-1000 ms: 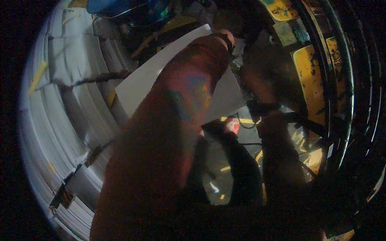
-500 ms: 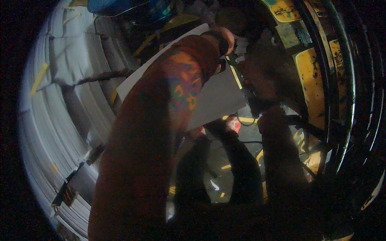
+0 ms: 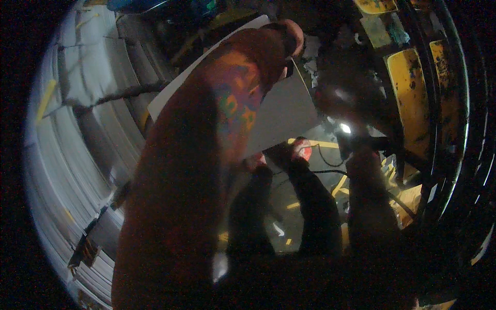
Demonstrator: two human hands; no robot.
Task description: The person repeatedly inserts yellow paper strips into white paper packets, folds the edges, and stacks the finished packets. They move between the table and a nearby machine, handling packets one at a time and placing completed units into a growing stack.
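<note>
My left arm, with a coloured pattern on it, reaches across a flat grey-white sheet or board [image 3: 284, 111]. At the far end, my left hand [image 3: 290, 44] is curled at the board's upper right edge and appears to grip it. Most of the fingers are in shadow. To the right of the board, my right hand [image 3: 341, 101] is a dark, smeared shape, and its fingers cannot be made out. A bright glint [image 3: 345, 127] shows close to my right wrist. Below the board are my legs and reddish-white shoes [image 3: 304, 150].
Tall stacks of pale sheets [image 3: 98, 124] fill the left side. On the right are worn yellow panels [image 3: 405, 98] behind dark and shiny rails [image 3: 460, 150]. Yellow strips [image 3: 338, 186] and a dark cable [image 3: 330, 171] lie on the floor. Something blue [image 3: 129, 4] is at the top.
The board and my left hand sit slightly higher in the picture. A light strip along the board's right edge has narrowed to a thin line. The glint by my right wrist has appeared.
</note>
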